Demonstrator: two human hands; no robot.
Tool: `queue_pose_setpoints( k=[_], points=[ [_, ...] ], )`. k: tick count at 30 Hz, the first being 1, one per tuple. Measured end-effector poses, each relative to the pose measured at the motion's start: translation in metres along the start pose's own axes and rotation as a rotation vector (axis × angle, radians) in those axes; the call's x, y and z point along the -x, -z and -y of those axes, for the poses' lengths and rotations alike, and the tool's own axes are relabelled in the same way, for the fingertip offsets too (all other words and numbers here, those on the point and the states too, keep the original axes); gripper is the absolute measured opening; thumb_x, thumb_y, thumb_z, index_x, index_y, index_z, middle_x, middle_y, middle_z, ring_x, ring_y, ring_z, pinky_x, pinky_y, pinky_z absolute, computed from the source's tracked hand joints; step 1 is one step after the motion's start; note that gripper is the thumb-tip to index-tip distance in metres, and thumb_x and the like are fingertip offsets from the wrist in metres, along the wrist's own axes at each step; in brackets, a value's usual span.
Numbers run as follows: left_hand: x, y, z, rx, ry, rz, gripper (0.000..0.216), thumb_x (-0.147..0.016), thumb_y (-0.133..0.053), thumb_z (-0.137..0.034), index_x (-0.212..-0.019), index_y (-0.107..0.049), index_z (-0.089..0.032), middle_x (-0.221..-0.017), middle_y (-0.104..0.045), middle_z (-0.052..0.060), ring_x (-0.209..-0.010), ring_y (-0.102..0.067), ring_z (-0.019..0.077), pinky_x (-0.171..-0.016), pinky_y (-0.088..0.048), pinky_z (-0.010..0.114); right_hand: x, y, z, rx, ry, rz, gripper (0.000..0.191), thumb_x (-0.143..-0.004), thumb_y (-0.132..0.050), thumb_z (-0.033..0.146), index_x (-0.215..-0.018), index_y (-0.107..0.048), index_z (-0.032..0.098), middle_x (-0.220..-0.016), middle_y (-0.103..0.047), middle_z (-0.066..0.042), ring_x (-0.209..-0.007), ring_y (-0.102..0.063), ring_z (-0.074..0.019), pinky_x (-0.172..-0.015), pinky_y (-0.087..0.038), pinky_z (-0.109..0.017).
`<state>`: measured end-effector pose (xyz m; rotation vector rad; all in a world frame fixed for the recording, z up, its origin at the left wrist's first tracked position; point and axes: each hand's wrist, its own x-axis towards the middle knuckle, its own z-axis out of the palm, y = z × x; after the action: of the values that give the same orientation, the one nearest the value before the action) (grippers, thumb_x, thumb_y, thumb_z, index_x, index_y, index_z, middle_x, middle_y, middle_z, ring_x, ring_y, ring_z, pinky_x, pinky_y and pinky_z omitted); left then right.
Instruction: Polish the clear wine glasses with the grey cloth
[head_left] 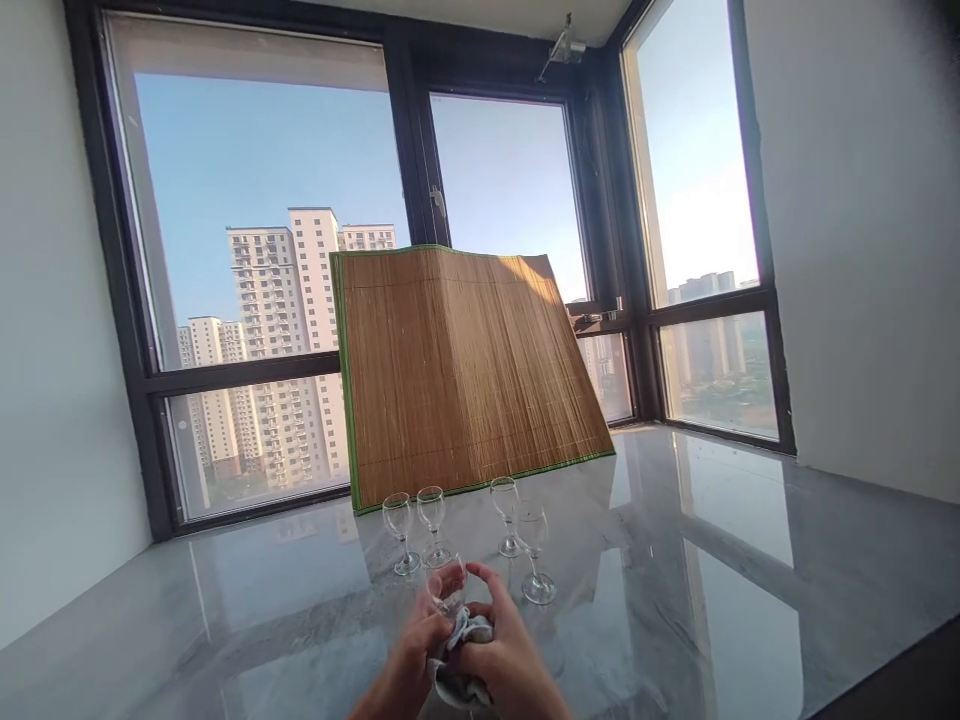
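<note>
My left hand (416,645) is wrapped round the lower part of a clear wine glass (447,586), whose bowl tilts up and away from me. My right hand (502,650) is closed on a grey cloth (465,655) bunched against the glass, with the thumb and fingers reaching toward the bowl. Both hands hover just above the glossy marble counter (675,580). Several more clear wine glasses stand upright on the counter just beyond my hands: two on the left (416,525) and two on the right (523,535).
A bamboo mat (465,365) with a green edge leans against the window behind the glasses. Large dark-framed windows (262,250) wrap the corner. White walls (862,230) close in on both sides. The counter's front edge (900,670) shows at lower right.
</note>
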<state>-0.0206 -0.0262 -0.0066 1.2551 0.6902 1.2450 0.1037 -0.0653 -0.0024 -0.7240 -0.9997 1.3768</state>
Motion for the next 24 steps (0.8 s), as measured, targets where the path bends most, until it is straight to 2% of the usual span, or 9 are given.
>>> queue_pose_setpoints(
  k=[3,6,11,13,18,24],
  points=[
    [-0.001,0.003,-0.001,-0.118,-0.02,0.06,0.057,-0.054,-0.065,-0.033,-0.11,-0.066,-0.021,-0.124,-0.06,0.012,-0.128,-0.046,0.0332,-0.104,-0.038,0.046,-0.001,0.001,-0.004,0.009,0.019,-0.035,0.083,-0.047,-0.07,0.013,-0.124,-0.042,0.021,-0.076,-0.067,0.003,-0.054,-0.059,-0.0133,-0.049,-0.038,-0.021],
    [-0.007,0.01,-0.006,-0.315,-0.094,0.036,0.059,-0.052,-0.062,-0.036,-0.108,-0.066,-0.02,-0.117,-0.064,0.014,-0.119,-0.052,0.0345,-0.103,-0.037,0.049,-0.002,0.009,-0.006,0.069,0.083,-0.167,0.079,-0.049,-0.07,0.018,-0.122,-0.042,0.021,-0.074,-0.064,0.004,-0.057,-0.059,-0.0161,-0.053,-0.042,-0.025],
    [-0.011,0.027,-0.025,-0.543,-0.195,-0.223,0.037,-0.072,-0.055,-0.04,-0.1,-0.066,-0.018,-0.102,-0.067,0.01,-0.1,-0.061,0.0271,-0.091,-0.045,0.04,0.004,0.045,0.013,0.518,0.234,-0.579,0.071,-0.061,-0.064,0.028,-0.129,-0.043,0.024,-0.083,-0.067,-0.001,-0.076,-0.066,-0.0236,-0.067,-0.048,-0.031],
    [-0.014,0.039,-0.029,-0.594,-0.211,-0.339,0.032,-0.077,-0.054,-0.042,-0.095,-0.065,-0.018,-0.096,-0.067,0.009,-0.092,-0.062,0.0249,-0.083,-0.048,0.036,0.008,0.062,0.025,0.625,0.259,-0.662,0.075,-0.064,-0.065,0.034,-0.134,-0.041,0.023,-0.089,-0.067,-0.005,-0.079,-0.066,-0.0253,-0.07,-0.048,-0.033],
    [-0.031,0.073,-0.028,-0.693,-0.258,-0.522,0.026,-0.075,-0.055,-0.041,-0.083,-0.065,-0.018,-0.08,-0.067,0.006,-0.076,-0.062,0.0228,-0.069,-0.047,0.032,0.014,0.089,0.039,0.656,0.144,-0.658,0.086,-0.066,-0.066,0.047,-0.141,-0.033,0.02,-0.096,-0.067,-0.009,-0.073,-0.067,-0.025,-0.058,-0.047,-0.03],
    [-0.04,0.089,-0.028,-0.778,-0.327,-0.577,0.025,-0.074,-0.055,-0.041,-0.083,-0.065,-0.019,-0.085,-0.069,0.007,-0.08,-0.064,0.0242,-0.071,-0.049,0.033,0.01,0.097,0.034,0.665,0.199,-0.665,0.08,-0.066,-0.066,0.046,-0.136,-0.038,0.021,-0.093,-0.068,-0.008,-0.079,-0.068,-0.0279,-0.064,-0.048,-0.034]
  ],
)
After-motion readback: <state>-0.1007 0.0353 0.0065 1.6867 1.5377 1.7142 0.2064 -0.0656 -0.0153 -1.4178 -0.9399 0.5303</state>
